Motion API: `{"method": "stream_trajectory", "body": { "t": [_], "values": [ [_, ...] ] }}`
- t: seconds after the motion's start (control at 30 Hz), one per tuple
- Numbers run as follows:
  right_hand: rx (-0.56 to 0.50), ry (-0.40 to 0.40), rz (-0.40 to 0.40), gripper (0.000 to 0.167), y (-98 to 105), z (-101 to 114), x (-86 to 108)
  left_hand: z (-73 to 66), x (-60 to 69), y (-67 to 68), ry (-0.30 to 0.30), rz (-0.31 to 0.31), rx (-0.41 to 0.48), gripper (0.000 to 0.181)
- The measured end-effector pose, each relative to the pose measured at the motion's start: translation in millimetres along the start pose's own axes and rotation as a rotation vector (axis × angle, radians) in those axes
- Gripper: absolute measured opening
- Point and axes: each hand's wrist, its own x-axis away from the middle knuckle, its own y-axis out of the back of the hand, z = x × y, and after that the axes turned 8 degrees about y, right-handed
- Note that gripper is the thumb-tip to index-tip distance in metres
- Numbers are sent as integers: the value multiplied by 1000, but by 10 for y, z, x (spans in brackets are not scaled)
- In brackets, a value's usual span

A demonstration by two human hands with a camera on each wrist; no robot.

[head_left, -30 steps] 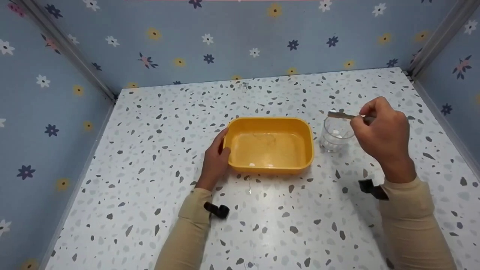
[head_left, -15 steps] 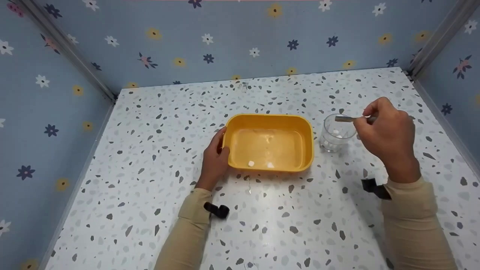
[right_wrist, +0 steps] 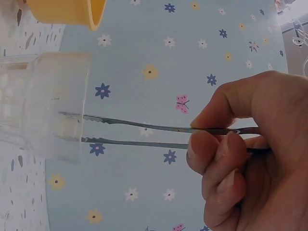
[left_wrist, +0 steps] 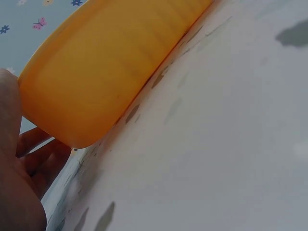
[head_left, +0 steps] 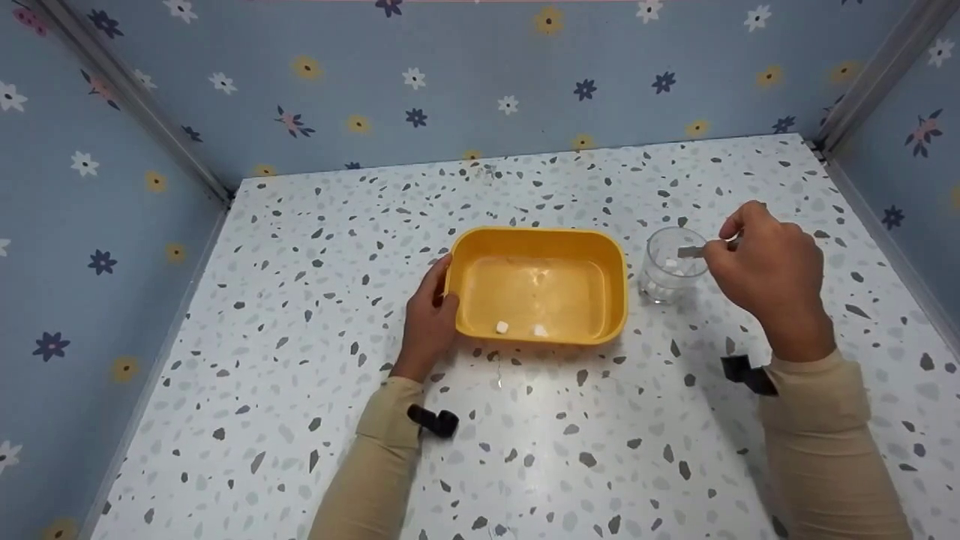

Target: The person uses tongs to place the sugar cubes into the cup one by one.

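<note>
My left hand [head_left: 431,319] grips the left end of a yellow plastic tub [head_left: 616,300], which holds two small white cubes [head_left: 502,327] near its front wall. In the left wrist view its fingers [left_wrist: 48,161] reach under the tub's corner. To the right of the tub stands a clear drinking glass [head_left: 656,289] with white pieces inside. My right hand [head_left: 776,277] pinches metal tongs [right_wrist: 139,126] between thumb and fingers. Their serrated tips are inside the glass's mouth, slightly apart, with a blurred whitish piece [right_wrist: 69,126] between them.
A white speckled tabletop [head_left: 570,450] lies under everything. Blue flowered panels [head_left: 480,75] close it in at the back and both sides. The glass stands close beside the tub's right end.
The tongs have moved from above the glass's rim down into its mouth. The tub's rim has shifted slightly toward the back, and its two white cubes show more fully.
</note>
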Motion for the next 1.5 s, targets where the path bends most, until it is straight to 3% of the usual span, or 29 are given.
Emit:
{"method": "stream_trajectory", "body": {
  "t": [0.5, 1.03, 1.33, 1.5],
  "values": [
    [-3, -53, 80, 15, 49, 40, 5, -4, 12, 19, 10, 34, 37, 54],
    [-43, 6, -68, 15, 10, 143, 38, -15, 15, 14, 19, 42, 46, 53],
    [-155, 63, -153, 10, 114, 423, 94, -2, 6, 20, 22, 45, 37, 54],
    [-174, 75, -143, 9, 29, 384, 98, 13, 2, 14, 29, 36, 33, 53]
  ]
}}
